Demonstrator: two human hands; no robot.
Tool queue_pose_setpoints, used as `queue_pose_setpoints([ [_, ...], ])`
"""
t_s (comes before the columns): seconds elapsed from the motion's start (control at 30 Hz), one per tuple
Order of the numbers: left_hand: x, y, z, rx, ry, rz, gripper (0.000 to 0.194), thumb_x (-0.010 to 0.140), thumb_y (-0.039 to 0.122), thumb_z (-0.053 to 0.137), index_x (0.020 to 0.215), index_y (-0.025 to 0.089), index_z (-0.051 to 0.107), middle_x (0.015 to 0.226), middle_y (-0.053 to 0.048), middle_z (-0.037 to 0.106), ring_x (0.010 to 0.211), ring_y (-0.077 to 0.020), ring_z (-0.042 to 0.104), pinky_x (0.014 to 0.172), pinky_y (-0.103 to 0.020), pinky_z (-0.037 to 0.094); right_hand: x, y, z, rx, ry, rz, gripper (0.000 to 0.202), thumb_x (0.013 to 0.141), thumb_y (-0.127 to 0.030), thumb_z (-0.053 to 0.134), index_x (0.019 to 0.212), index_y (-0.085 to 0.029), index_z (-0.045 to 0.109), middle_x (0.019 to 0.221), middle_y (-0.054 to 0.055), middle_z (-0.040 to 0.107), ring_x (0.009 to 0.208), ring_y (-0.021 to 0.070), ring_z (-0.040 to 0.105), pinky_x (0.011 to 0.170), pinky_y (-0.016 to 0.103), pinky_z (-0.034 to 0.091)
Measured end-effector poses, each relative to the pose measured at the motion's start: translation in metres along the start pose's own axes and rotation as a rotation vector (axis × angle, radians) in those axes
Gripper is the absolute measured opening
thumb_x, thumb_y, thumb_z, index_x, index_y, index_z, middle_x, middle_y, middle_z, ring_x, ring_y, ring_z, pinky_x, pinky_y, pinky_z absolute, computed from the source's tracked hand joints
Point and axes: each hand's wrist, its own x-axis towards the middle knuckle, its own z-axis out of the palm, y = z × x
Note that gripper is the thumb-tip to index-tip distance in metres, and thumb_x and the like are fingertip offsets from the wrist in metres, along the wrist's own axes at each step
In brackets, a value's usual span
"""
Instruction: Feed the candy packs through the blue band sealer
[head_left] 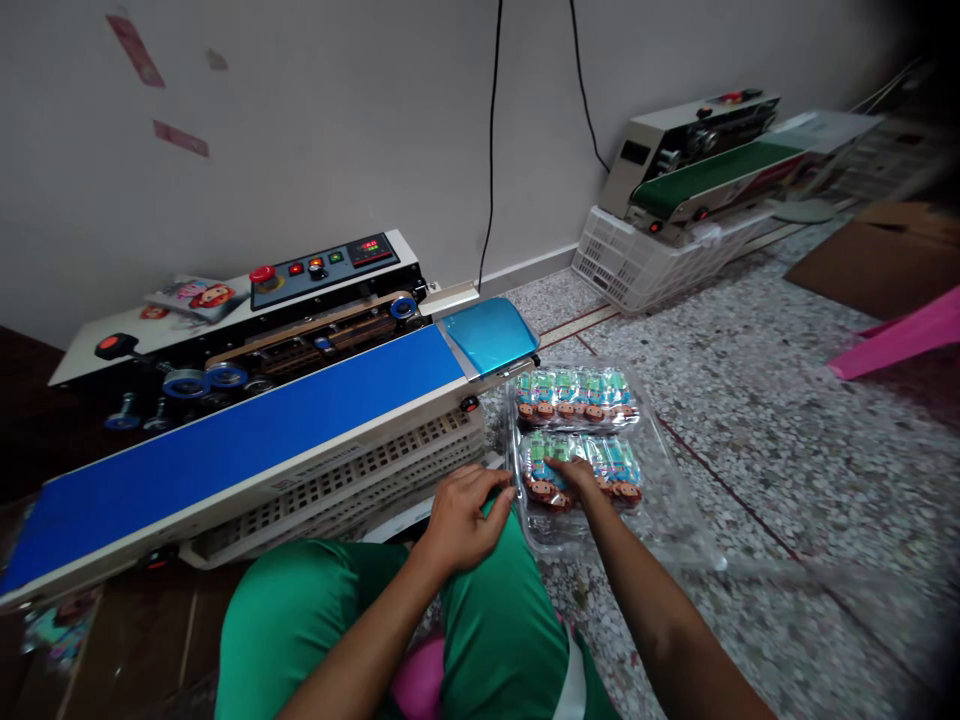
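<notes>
The right hand (576, 478) touches the near row of packets (618, 464); I cannot tell whether its grip is closed. Both rows start at the clear tray's (671, 490) left edge, probably for easy reach. The left hand (466, 508) rests half-open, apparently empty, on a knee (491, 590).

We could read no text or number. We record dark lettering (319, 470) along the side rail (225, 508) of the conveyor (247, 430) and lit red digits on the small display (370, 248), all apparently too small or blurred to make out.
</notes>
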Motion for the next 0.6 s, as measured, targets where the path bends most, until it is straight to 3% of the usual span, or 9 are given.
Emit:
queue_pose_setpoints([
  [0.2, 0.000, -0.001, 0.002, -0.013, -0.001, -0.007, 0.017, 0.084, 0.024, 0.053, 0.098, 0.020, 0.062, 0.085, -0.006, 0.070, 0.076, -0.0186, 0.062, 0.073, -0.033, 0.046, -0.007, -0.008, 0.012, 0.074, -0.122, 0.111, 0.034, 0.064, -0.038, 0.075, 0.081, -0.014, 0.060, 0.074, 0.006, 0.068, 0.063, 0.0184, 0.064, 0.053, 0.026, 0.050],
  [0.4, 0.000, 0.000, 0.002, -0.016, 0.002, -0.007, 0.017, 0.085, 0.024, 0.053, 0.098, 0.020, 0.062, 0.085, -0.006, 0.070, 0.076, -0.0186, 0.062, 0.073, -0.033, 0.046, -0.005, -0.011, 0.023, 0.070, -0.144, 0.201, 0.033, 0.088, -0.034, 0.055, 0.114, -0.015, 0.054, 0.111, 0.008, 0.058, 0.093, 0.0178, 0.060, 0.079, 0.037, 0.052],
  [0.6, 0.000, 0.001, 0.000, -0.016, -0.014, -0.019, 0.017, 0.085, 0.025, 0.052, 0.098, 0.020, 0.062, 0.085, -0.006, 0.070, 0.076, -0.0191, 0.061, 0.073, -0.034, 0.046, -0.010, 0.002, 0.030, 0.123, -0.161, 0.146, 0.033, 0.088, -0.034, 0.054, 0.114, -0.014, 0.055, 0.113, 0.008, 0.058, 0.095, 0.0190, 0.059, 0.080, 0.038, 0.051],
])
